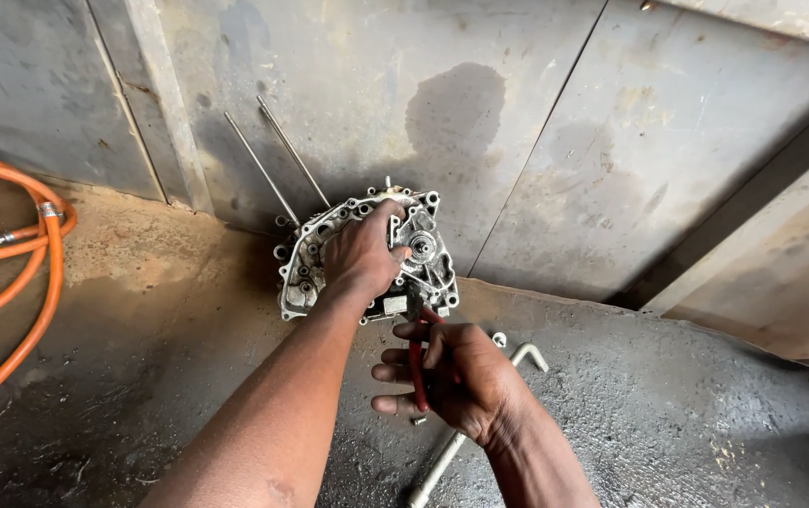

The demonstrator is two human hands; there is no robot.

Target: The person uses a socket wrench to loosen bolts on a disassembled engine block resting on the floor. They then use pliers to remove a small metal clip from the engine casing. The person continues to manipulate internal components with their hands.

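Engine casing point(306, 273): my left hand point(359, 256) clasps it; right hand point(456, 376), just below, closed on red-handled pliers point(417, 369), jaws pointing up at it.

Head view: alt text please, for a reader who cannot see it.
A left hand steadies a grey metal engine casing on a grimy floor while the right hand grips red-handled pliers beneath it. An orange hose curls at left.

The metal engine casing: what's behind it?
Behind the engine casing, two thin metal rods lean against the grey wall. The left hand covers part of its face.
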